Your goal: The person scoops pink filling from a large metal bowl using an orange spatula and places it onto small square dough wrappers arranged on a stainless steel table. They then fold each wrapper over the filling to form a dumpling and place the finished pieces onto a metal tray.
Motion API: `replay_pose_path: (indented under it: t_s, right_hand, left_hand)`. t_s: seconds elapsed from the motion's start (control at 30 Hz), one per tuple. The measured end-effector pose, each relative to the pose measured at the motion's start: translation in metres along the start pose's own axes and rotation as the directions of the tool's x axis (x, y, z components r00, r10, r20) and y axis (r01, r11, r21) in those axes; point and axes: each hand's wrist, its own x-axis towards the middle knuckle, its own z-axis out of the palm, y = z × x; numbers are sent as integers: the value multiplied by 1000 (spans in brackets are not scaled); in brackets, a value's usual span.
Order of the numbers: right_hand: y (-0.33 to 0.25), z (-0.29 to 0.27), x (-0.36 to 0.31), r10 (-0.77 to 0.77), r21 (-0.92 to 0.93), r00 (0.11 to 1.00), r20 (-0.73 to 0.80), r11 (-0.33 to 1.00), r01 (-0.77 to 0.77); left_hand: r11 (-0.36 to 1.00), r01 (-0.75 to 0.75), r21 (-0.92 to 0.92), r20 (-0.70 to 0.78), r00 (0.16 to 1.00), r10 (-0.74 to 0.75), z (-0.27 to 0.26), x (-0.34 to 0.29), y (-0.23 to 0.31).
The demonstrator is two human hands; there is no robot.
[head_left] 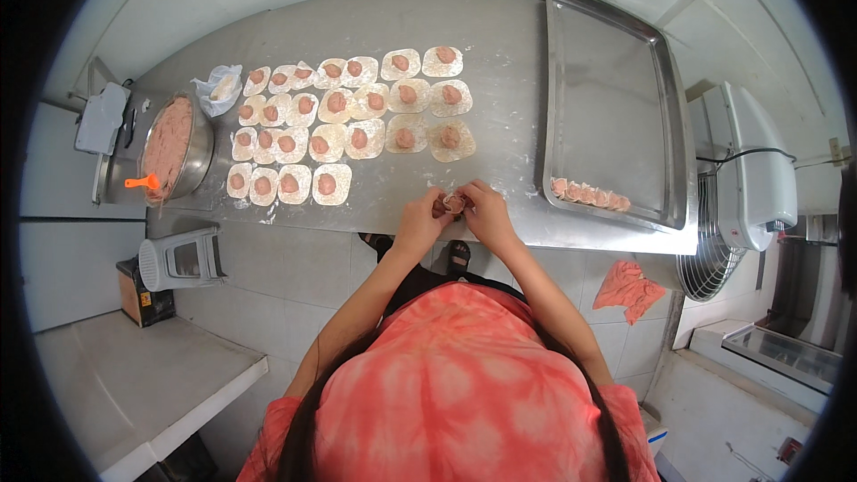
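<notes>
Both my hands meet over the front edge of the steel table, pinching one filled dumpling wrapper (454,204) with pink filling showing at its middle. My left hand (423,217) grips its left side with bent fingers. On the right side, my right hand (486,212) has its fingers closed on the wrapper's edge. Beyond and to the left lie several rows of flat wrappers (450,137), each with a lump of pink minced filling. Inside the metal tray (553,80) at the right, a short row of folded dumplings (591,195) lines the near left corner.
A steel bowl of minced filling (170,147) with an orange scoop (143,182) stands at the table's left end, beside a white plastic bag (219,89). A white machine with a wire guard (750,170) stands right of the tray. A grey stool (183,259) and pink cloth (629,290) are below.
</notes>
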Motion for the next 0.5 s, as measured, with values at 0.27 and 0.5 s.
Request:
replay_pose_path:
  t_s: [0.27, 0.5]
  right_hand:
    - [-13, -2, 5, -41, 26, 999, 30, 999, 40]
    - [-19, -7, 3, -1, -99, 1000, -21, 995, -1]
  left_hand:
    - [994, -109, 18, -38, 993, 109, -11, 1, 0]
    - [991, -130, -16, -48, 990, 129, -14, 1, -7]
